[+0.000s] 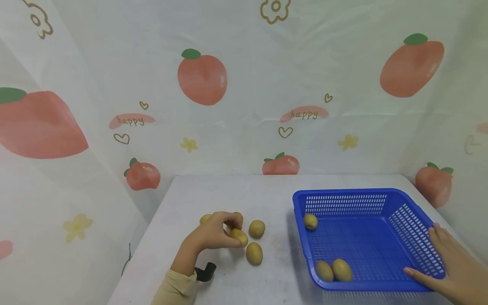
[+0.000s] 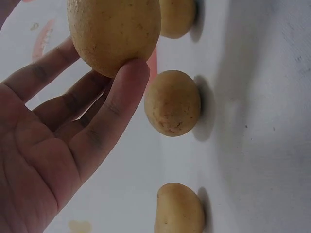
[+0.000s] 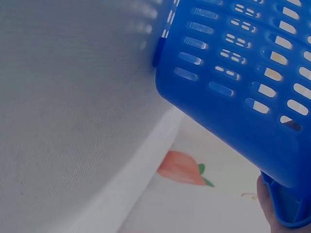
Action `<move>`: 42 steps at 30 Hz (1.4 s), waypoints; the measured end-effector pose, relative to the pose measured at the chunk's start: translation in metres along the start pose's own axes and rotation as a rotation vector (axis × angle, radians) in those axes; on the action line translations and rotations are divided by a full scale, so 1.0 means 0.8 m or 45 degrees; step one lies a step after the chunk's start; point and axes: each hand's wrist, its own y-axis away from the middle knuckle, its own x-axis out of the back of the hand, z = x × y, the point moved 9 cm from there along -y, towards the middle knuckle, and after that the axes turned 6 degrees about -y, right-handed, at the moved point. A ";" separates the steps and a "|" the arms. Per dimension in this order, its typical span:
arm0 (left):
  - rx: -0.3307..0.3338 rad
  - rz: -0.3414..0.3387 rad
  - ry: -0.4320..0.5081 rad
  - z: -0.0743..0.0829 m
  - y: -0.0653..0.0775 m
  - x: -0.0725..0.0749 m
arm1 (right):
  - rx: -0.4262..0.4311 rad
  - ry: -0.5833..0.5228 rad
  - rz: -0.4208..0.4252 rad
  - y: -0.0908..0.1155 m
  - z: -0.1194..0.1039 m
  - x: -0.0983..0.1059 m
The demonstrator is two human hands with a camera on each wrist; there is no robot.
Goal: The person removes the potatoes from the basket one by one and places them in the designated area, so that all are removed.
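My left hand (image 1: pixel 215 233) pinches a yellow-brown potato (image 1: pixel 238 237) between thumb and fingers, over the left part of the table. In the left wrist view that potato (image 2: pixel 114 36) is close up, with the thumb (image 2: pixel 119 102) against its lower side. Other loose potatoes lie around it: one to the right (image 1: pixel 257 228), one nearer (image 1: pixel 254 253), and one partly hidden behind the hand (image 1: pixel 206 218). My right hand (image 1: pixel 453 258) holds the right rim of a blue plastic basket (image 1: pixel 350 288). Three potatoes sit inside along its left side, one of them at the near corner (image 1: pixel 324 270).
The white table (image 1: pixel 274 199) meets a fruit-printed cloth backdrop (image 1: pixel 244 140) at the back and sides. A black bent object (image 1: pixel 206 272) shows beside the left wrist. A thin green cord (image 1: pixel 127 259) hangs at the table's left edge.
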 end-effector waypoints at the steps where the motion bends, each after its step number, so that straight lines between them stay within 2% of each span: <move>1: 0.002 -0.004 -0.010 -0.001 0.000 0.000 | -0.002 0.001 -0.001 0.000 0.000 0.000; 15: 0.031 -0.028 -0.137 -0.012 0.000 -0.003 | 0.000 0.020 0.011 -0.001 0.006 -0.001; 23: 0.062 -0.057 -0.136 -0.017 0.001 -0.011 | 0.006 0.026 0.006 -0.008 0.015 -0.004; 32: 0.080 -0.076 -0.156 -0.017 0.001 -0.016 | 0.000 0.054 -0.017 -0.003 0.003 0.001; 42: 0.085 -0.094 -0.162 -0.020 -0.001 -0.021 | 0.005 0.045 0.000 -0.002 0.004 0.000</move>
